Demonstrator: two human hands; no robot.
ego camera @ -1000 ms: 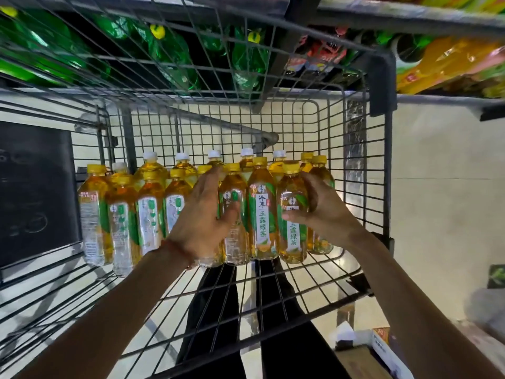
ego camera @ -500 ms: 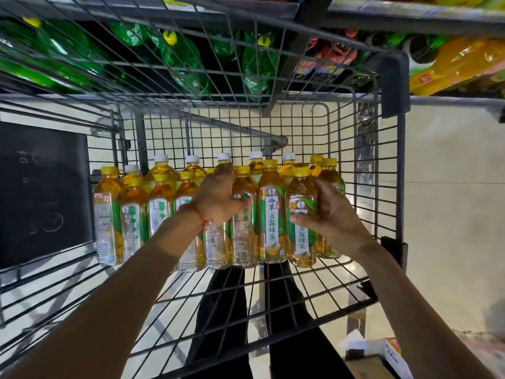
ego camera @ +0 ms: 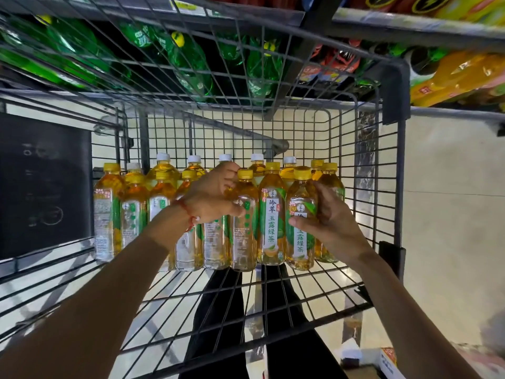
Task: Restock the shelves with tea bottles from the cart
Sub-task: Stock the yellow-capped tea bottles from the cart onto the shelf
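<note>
Both arms are stretched into the wire cart [ego camera: 401, 173]. One tea bottle [ego camera: 216, 250] is gripped by the left hand [ego camera: 216, 198], and a yellow-capped green tea bottle [ego camera: 300, 203] is clasped by the right hand [ego camera: 332, 218].

Views: one. Head camera, wide-angle, worn by the person; faces forward and steeply down into the wire cart [ego camera: 393, 86], at close range. Forearms enter from 7 and 5 o'clock; left hand [ego camera: 213, 195] and right hand [ego camera: 330, 217] sit near frame centre at the tea bottles [ego camera: 272, 214]. Shelves [ego camera: 410, 28] curve across 12 o'clock; floor [ego camera: 451, 214] fills 3 o'clock. Straight lines bow towards the frame edges
</note>
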